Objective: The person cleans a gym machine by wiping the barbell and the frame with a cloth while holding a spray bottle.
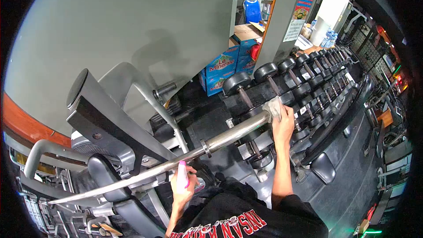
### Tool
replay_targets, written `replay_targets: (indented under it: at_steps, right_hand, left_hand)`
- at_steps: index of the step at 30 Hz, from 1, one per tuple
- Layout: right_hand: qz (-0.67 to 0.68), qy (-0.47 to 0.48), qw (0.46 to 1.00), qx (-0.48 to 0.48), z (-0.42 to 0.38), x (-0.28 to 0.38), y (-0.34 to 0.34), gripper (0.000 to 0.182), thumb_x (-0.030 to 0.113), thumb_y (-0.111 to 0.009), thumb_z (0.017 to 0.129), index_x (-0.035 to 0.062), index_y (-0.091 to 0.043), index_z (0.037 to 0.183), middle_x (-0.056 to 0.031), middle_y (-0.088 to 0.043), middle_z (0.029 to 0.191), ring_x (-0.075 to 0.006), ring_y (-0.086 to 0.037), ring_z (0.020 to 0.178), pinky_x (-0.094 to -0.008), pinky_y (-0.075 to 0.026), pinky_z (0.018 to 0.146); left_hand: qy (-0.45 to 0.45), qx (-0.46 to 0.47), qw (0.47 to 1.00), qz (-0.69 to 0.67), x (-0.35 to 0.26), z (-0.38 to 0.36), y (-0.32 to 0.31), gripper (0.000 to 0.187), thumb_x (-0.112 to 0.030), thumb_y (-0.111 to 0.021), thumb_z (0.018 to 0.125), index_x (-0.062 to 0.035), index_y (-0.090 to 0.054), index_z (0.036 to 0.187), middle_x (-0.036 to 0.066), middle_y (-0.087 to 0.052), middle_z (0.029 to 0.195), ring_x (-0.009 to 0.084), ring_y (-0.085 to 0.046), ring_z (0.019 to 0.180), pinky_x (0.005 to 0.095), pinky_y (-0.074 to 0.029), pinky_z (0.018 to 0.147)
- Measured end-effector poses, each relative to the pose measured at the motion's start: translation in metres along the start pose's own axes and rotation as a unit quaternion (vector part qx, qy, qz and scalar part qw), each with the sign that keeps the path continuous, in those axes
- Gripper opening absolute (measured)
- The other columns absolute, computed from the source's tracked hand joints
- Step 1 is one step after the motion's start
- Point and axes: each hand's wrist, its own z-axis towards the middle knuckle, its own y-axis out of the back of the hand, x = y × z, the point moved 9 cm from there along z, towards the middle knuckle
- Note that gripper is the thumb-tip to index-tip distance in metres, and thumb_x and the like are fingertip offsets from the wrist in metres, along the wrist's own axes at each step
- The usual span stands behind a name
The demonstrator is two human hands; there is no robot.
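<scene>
At the end of the long metal bar (pixel 229 137), the right hand (pixel 283 125) grips a pale cloth (pixel 274 107), pressed against the bar's thick sleeve. Below the bar, the left hand (pixel 181 185) is closed around a spray bottle (pixel 183 174) with a pink and white top. The bar slants past a padded bench (pixel 103 178), while dumbbells (pixel 241 90) sit in rows on a rack beyond the cloth.
</scene>
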Motion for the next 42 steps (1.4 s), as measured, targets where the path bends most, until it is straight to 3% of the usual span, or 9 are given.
replay_targets:
  at_steps: [9, 14, 15, 16, 19, 25, 31, 36, 42]
  right_hand:
    - [0.213, 0.191, 0.938, 0.196, -0.116, 0.177, -0.024, 0.068, -0.008, -0.060, 0.066, 0.0241, -0.060, 0.126, -0.0089, -0.059, 0.101, -0.0247, -0.061, 0.095, -0.0356, -0.055, 0.080]
    - [0.103, 0.094, 0.987, 0.080, -0.038, 0.065, -0.011, 0.045, -0.008, -0.056, 0.066, 0.0060, -0.065, 0.108, -0.0118, -0.059, 0.101, -0.0294, -0.058, 0.098, -0.0373, -0.049, 0.086]
    - [0.200, -0.055, 0.975, 0.081, -0.020, 0.017, -0.016, 0.043, -0.007, -0.055, 0.068, 0.0036, -0.064, 0.109, -0.0130, -0.059, 0.101, -0.0304, -0.058, 0.098, -0.0380, -0.048, 0.086]
    - [0.038, 0.065, 0.997, 0.036, -0.001, 0.015, 0.000, 0.043, -0.005, -0.056, 0.068, 0.0026, -0.063, 0.110, -0.0158, -0.059, 0.103, -0.0331, -0.058, 0.098, -0.0382, -0.047, 0.086]
    - [0.054, -0.002, 0.998, 0.014, 0.037, -0.041, -0.003, 0.032, 0.004, -0.062, 0.077, -0.0027, -0.062, 0.108, -0.0189, -0.062, 0.095, -0.0358, -0.061, 0.092, -0.0387, -0.047, 0.083]
    - [0.095, -0.076, 0.988, 0.092, 0.058, -0.071, -0.069, 0.030, 0.018, -0.059, 0.088, 0.0011, -0.062, 0.112, -0.0244, -0.064, 0.109, -0.0376, -0.060, 0.106, -0.0399, -0.047, 0.089]
    - [0.107, -0.212, 0.911, 0.337, 0.045, -0.066, -0.097, 0.028, 0.024, -0.057, 0.091, 0.0040, -0.063, 0.109, -0.0182, -0.069, 0.086, -0.0270, -0.066, 0.077, -0.0361, -0.050, 0.072]
    - [0.214, -0.065, 0.964, 0.145, 0.040, -0.074, -0.083, 0.046, 0.025, -0.059, 0.092, -0.0107, -0.052, 0.121, -0.0233, -0.062, 0.113, -0.0308, -0.059, 0.108, -0.0360, -0.043, 0.094]
    - [0.224, 0.016, 0.975, -0.002, 0.022, -0.060, -0.048, 0.042, -0.002, -0.060, 0.081, -0.0012, -0.055, 0.123, -0.0193, -0.060, 0.114, -0.0326, -0.058, 0.109, -0.0377, -0.045, 0.093]
  left_hand:
    - [-0.005, 0.031, 0.999, -0.038, -0.002, 0.003, -0.020, 0.016, 0.007, -0.056, 0.080, 0.0013, -0.056, 0.095, 0.006, -0.060, 0.063, 0.0131, -0.061, 0.056, 0.0263, -0.048, 0.054]
    - [-0.021, 0.037, 0.998, -0.052, -0.005, -0.001, -0.023, 0.016, 0.007, -0.057, 0.078, 0.0013, -0.058, 0.093, 0.005, -0.060, 0.063, 0.0124, -0.060, 0.056, 0.0256, -0.048, 0.054]
    - [-0.005, 0.037, 0.998, -0.053, -0.003, -0.003, -0.023, 0.016, 0.007, -0.057, 0.077, 0.0011, -0.059, 0.092, 0.005, -0.060, 0.063, 0.0122, -0.060, 0.056, 0.0255, -0.048, 0.054]
    - [-0.005, 0.035, 0.998, -0.056, -0.001, -0.004, -0.022, 0.016, 0.007, -0.057, 0.077, 0.0011, -0.059, 0.092, 0.005, -0.060, 0.063, 0.0122, -0.060, 0.056, 0.0255, -0.048, 0.054]
    - [0.005, 0.044, 0.998, -0.041, 0.005, -0.007, -0.024, 0.018, 0.008, -0.058, 0.076, 0.0003, -0.059, 0.092, 0.005, -0.060, 0.063, 0.0120, -0.060, 0.055, 0.0257, -0.048, 0.054]
    - [-0.003, 0.072, 0.997, 0.000, -0.009, -0.005, -0.030, 0.017, 0.007, -0.058, 0.076, 0.0000, -0.060, 0.091, 0.004, -0.061, 0.063, 0.0115, -0.060, 0.056, 0.0255, -0.048, 0.054]
    - [-0.021, 0.080, 0.997, -0.003, -0.008, -0.008, -0.032, 0.019, 0.006, -0.059, 0.077, -0.0008, -0.060, 0.095, 0.005, -0.064, 0.075, 0.0107, -0.061, 0.058, 0.0253, -0.048, 0.054]
    - [-0.036, 0.080, 0.996, 0.015, -0.004, -0.009, -0.033, 0.022, 0.007, -0.058, 0.077, -0.0007, -0.059, 0.097, 0.005, -0.064, 0.079, 0.0109, -0.061, 0.059, 0.0252, -0.048, 0.054]
    - [-0.036, 0.072, 0.997, 0.003, -0.012, -0.008, -0.032, 0.020, 0.007, -0.058, 0.079, -0.0006, -0.058, 0.097, 0.006, -0.064, 0.078, 0.0107, -0.060, 0.059, 0.0251, -0.048, 0.055]
